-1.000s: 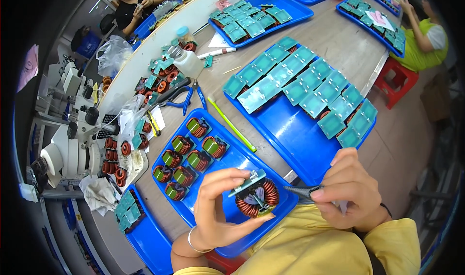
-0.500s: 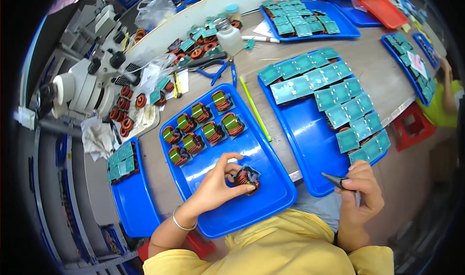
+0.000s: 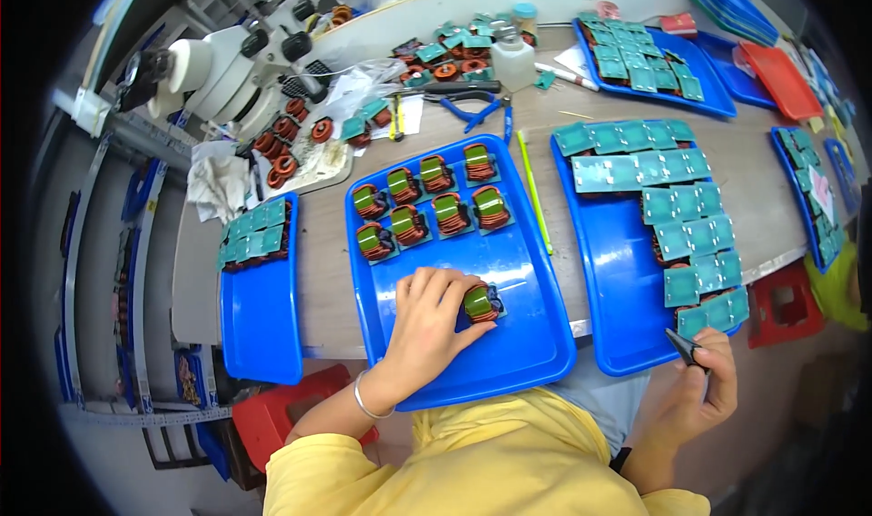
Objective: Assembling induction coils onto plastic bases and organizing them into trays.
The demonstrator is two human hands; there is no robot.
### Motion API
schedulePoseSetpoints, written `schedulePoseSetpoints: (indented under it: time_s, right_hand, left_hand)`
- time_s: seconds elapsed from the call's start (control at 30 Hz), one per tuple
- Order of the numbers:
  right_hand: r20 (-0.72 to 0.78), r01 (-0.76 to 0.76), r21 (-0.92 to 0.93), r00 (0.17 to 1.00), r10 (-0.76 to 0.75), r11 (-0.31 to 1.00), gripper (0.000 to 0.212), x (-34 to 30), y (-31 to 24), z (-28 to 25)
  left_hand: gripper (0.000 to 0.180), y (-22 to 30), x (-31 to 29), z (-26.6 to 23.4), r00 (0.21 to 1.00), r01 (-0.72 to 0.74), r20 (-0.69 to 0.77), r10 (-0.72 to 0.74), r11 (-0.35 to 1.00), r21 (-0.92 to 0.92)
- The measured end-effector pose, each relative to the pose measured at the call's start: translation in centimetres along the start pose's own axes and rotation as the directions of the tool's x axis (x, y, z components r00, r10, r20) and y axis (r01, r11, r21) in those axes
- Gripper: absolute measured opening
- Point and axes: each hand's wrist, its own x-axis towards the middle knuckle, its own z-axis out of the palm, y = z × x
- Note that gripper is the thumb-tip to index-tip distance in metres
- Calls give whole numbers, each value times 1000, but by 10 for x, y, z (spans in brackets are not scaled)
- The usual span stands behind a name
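Note:
My left hand [image 3: 427, 327] has its fingers closed around a wound toroidal coil [image 3: 478, 303] on a small board, low over or resting on the floor of the middle blue tray [image 3: 527, 357]. The coil's green band faces up. Beyond it in the same tray stand two rows of similar green-banded coils [image 3: 450, 213]. My right hand [image 3: 701, 396] grips black pointed tweezers [image 3: 683, 345], tip toward the upper left, near the front corner of the right blue tray [image 3: 607, 334]. That tray carries rows of green circuit boards [image 3: 683, 203].
A third blue tray [image 3: 263, 334] with boards lies at left. Behind stand a microscope [image 3: 195, 71], loose copper coils [image 3: 282, 134], blue-handled pliers [image 3: 472, 114] and a clear bottle [image 3: 513, 60]. A yellow-green stick [image 3: 534, 192] lies between two trays. A red stool [image 3: 783, 305] stands at right.
The coil in my left hand has turned so its green band shows on top. My left fingers have closed in around it. The whole view has shifted; my right hand keeps the tweezers.

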Motion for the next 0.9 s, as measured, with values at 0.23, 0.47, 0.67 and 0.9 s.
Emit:
schedulePoseSetpoints:
  time_s: [0.23,0.47,0.67,0.9]
  right_hand:
    - [2,-25,115,1000,25,993,15,-3,12,-18]
    - [-324,-137,82,933,157,987,21,3,15,-28]
    - [-240,-168,-73,960,146,983,44,21,28,-60]
    - [-63,-148,-378,989,134,914,78,-4,51,-74]
  left_hand:
    - [49,-34,-32,-44,982,185,-46,-181,977,107]
    - [51,-58,-23,-35,989,149,-37,-144,967,205]
    - [49,-41,-18,-35,975,203,-142,-169,939,277]
    - [44,49,41,-7,963,-267,23,267,963,-33]
